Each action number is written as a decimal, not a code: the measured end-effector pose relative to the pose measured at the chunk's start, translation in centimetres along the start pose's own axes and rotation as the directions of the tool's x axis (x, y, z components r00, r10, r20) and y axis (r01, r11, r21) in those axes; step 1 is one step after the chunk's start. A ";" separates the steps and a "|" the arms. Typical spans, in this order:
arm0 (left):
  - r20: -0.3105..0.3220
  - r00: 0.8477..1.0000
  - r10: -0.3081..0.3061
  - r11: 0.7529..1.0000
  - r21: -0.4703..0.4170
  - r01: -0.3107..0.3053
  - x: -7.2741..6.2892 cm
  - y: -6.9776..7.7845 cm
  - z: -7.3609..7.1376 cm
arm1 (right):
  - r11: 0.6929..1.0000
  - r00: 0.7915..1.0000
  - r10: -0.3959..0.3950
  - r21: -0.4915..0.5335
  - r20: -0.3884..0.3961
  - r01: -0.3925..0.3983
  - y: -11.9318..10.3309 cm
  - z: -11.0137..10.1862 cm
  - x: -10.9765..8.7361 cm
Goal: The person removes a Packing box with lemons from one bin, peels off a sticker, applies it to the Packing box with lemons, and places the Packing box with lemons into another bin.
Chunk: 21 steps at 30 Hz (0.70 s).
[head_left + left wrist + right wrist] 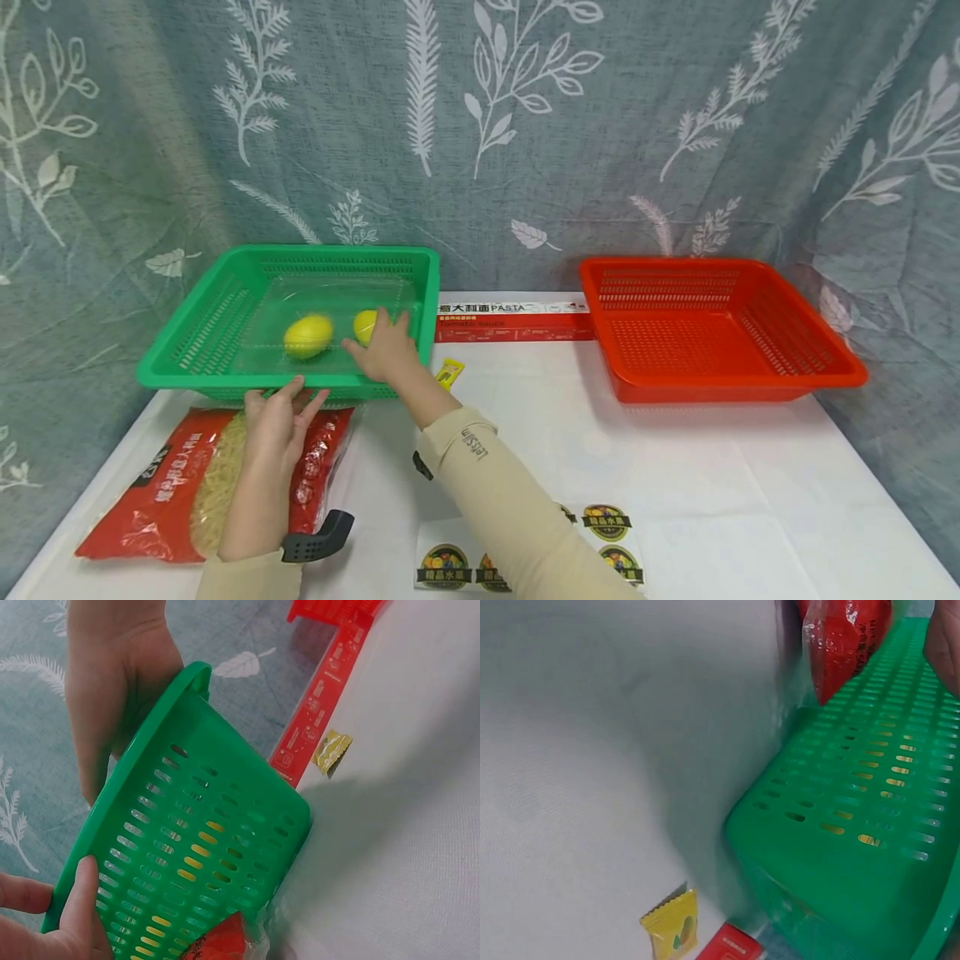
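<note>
A green basket stands at the back left, with a clear plastic tray and two lemons inside. One lemon lies left of the middle. At the other lemon, on the right, my right hand reaches over the front rim with thumb and fingers spread around it; its fingertips partly cover the fruit. My left hand pinches the basket's front rim. In the left wrist view, one of its fingers lies against the outer wall and another goes behind the rim.
A red pasta bag lies before the green basket. A red basket stands at the right. Between the baskets are a red and white pasta box and a small yellow packet. Round fruit stickers lie near the front.
</note>
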<state>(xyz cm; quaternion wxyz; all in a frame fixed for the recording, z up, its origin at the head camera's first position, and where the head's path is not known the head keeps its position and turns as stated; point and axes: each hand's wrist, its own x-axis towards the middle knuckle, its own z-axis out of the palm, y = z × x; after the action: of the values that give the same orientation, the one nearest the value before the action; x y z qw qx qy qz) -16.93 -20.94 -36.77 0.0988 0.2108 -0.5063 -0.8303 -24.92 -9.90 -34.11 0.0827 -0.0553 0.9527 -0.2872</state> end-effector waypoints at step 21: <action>-0.013 1.000 -0.018 1.000 0.009 0.018 -0.1 -0.2 -0.2 | 0.967 0.999 0.002 0.253 0.046 -0.014 0.7 -0.4 0.2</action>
<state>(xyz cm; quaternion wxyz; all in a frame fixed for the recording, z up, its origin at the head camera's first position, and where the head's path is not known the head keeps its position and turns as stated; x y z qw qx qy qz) -16.78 -20.96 -36.98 0.0935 0.2212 -0.5076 -0.8275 -25.27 -9.11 -34.17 0.1119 -0.0470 0.9064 -0.4047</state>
